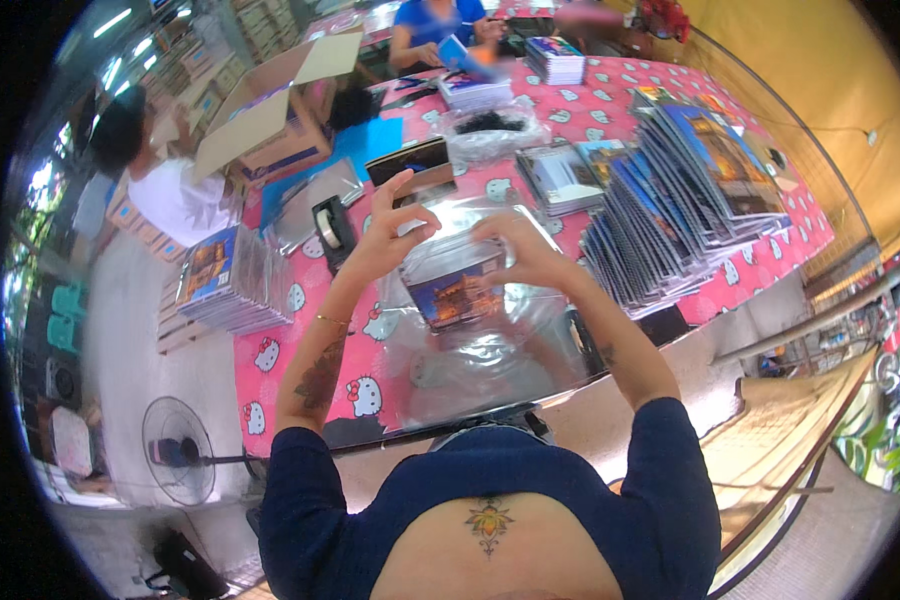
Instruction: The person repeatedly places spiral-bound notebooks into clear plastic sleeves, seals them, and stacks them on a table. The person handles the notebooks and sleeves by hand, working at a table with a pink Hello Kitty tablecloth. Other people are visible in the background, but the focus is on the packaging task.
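A small stack of picture-covered booklets (pixel 454 296) in clear plastic stands in front of me, a lit building at dusk on its front. My right hand (pixel 526 252) bends around the stack's right side, thumb against the front and fingers at the top edge. My left hand (pixel 390 238) is raised over the stack's left top, index finger up, thumb and another finger brought together; glare hides what is between them. Clear plastic sleeves (pixel 470 372) lie under and nearer than the stack. Just beyond stands a dark box with a brown flap (pixel 425 180).
A black tape dispenser (pixel 332 232) is left of my left hand. Spiral-bound notebooks (pixel 660 200) lean in a long row at right. Wrapped booklets (pixel 232 285) are piled at left near a cardboard box (pixel 270 130). Two people work beyond; a fan (pixel 177 450) stands lower left.
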Available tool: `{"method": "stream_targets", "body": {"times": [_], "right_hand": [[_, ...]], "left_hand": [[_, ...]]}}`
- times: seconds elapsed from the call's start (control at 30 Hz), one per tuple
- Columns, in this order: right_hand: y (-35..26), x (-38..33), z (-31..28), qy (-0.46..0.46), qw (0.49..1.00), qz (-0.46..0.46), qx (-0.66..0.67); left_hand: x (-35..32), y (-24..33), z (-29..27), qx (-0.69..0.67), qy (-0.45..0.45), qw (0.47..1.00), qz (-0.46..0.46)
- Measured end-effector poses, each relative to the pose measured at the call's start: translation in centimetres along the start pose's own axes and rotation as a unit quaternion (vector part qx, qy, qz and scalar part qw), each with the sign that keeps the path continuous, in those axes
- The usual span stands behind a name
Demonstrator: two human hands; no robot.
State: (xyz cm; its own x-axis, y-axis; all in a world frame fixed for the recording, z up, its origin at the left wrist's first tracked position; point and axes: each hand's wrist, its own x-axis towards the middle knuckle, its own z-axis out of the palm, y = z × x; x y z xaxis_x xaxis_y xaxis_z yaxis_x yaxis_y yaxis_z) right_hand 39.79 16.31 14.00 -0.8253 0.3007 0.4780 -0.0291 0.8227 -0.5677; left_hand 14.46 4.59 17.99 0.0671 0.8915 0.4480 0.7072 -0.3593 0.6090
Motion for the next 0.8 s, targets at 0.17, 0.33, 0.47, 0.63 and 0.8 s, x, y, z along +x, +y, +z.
{"method": "stream_targets", "body": {"times": [0.17, 0.33, 0.47, 0.63, 0.8], "right_hand": [[1.0, -0.6, 2.7, -0.028, 0.997, -0.063, -0.035], [0.9, -0.6, 3.2, 0.022, 0.999, -0.045, 0.01], [-0.7, 2.5, 2.3, 0.103, 0.981, 0.059, 0.152], [4.5, 5.4, 2.2, 0.026, 0.921, 0.298, 0.248], [5.2, 6.9, 2.0, -0.117, 0.894, 0.202, 0.383]], "left_hand": [[0.6, -2.8, 4.3, 0.099, 0.015, 0.994, 0.035], [1.7, -1.2, 5.3, 0.177, 0.046, 0.982, -0.046], [0.5, -6.0, 2.1, -0.005, 0.087, 0.967, -0.241], [0.6, -4.4, 3.3, -0.199, -0.023, 0.94, -0.275], [2.0, -3.7, 3.9, -0.005, 0.02, 0.969, -0.246]]}}
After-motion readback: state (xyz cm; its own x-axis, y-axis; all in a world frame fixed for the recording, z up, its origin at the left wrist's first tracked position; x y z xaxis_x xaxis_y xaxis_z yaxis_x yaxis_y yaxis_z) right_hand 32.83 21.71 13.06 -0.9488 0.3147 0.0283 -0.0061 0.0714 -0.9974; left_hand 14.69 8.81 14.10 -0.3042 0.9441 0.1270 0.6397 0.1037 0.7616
